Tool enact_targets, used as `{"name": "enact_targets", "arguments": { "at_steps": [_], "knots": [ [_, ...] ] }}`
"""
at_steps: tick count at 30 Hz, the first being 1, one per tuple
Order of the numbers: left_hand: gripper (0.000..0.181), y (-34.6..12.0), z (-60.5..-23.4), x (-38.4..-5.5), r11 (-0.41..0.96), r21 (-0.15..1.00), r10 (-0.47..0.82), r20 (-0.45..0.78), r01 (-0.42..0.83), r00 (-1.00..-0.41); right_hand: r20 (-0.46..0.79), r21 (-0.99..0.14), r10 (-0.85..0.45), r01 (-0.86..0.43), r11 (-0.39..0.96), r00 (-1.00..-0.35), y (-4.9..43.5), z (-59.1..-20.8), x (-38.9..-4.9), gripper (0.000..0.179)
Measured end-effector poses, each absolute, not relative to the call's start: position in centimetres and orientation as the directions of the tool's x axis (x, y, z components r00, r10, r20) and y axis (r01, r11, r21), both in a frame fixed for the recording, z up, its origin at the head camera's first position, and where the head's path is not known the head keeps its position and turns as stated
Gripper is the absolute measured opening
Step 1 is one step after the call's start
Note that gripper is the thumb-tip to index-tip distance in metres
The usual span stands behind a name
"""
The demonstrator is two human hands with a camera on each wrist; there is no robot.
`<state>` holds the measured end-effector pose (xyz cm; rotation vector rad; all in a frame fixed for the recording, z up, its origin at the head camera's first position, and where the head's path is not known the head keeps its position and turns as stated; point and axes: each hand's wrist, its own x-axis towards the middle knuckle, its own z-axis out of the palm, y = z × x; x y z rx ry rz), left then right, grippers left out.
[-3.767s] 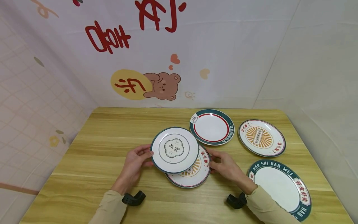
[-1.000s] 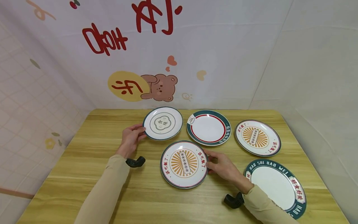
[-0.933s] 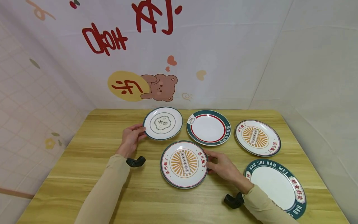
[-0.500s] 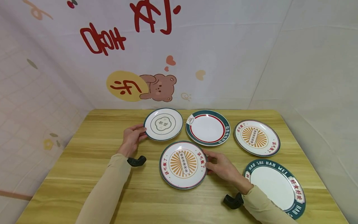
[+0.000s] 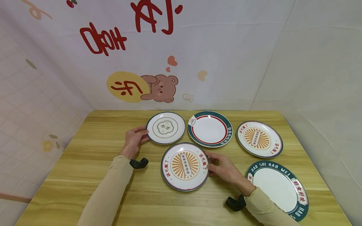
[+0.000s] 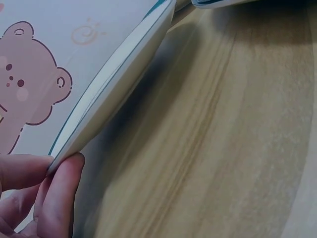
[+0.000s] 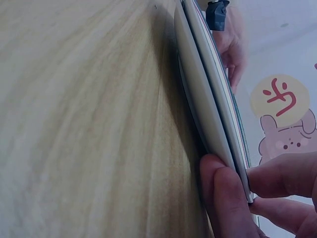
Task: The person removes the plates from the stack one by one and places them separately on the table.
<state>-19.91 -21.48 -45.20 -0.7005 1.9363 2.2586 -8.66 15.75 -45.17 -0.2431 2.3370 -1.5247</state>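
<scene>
In the head view my left hand pinches the left edge of a white plate with a thin dark rim and a flower-shaped emblem. The left wrist view shows thumb above and fingers below that plate, with a shadow on the wood under it. My right hand pinches the right edge of a plate printed with an orange sunburst and red characters. Seen from the right wrist, plates lie stacked there, at least two edges showing between thumb and fingers.
Behind stands a green-rimmed plate with a red ring. Another sunburst plate lies at the right, and a large oval green-rimmed plate lies partly under my right sleeve. The wooden table meets a printed wall cloth behind.
The emblem plate went from overlapping the sunburst plate to the back left in my left hand, then came down slightly over the last second. My right hand stays at the sunburst plate's edge.
</scene>
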Motion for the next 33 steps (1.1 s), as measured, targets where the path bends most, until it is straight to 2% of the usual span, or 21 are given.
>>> {"name": "enact_targets", "arguments": {
  "at_steps": [27, 33],
  "knots": [
    [0.04, -21.6, -45.1, -19.3, -0.102, 0.925, -0.221, -0.379, -0.366, -0.898, -0.202, -0.9, -0.298, 0.057, 0.431, -0.933, 15.4, -44.8, -8.5, 0.055],
    [0.044, -21.7, -44.4, -18.7, -0.076, 0.921, -0.178, -0.39, -0.383, -0.903, -0.212, -0.896, -0.282, 0.071, 0.439, -0.936, 15.4, -44.8, -8.5, 0.055]
  ]
}}
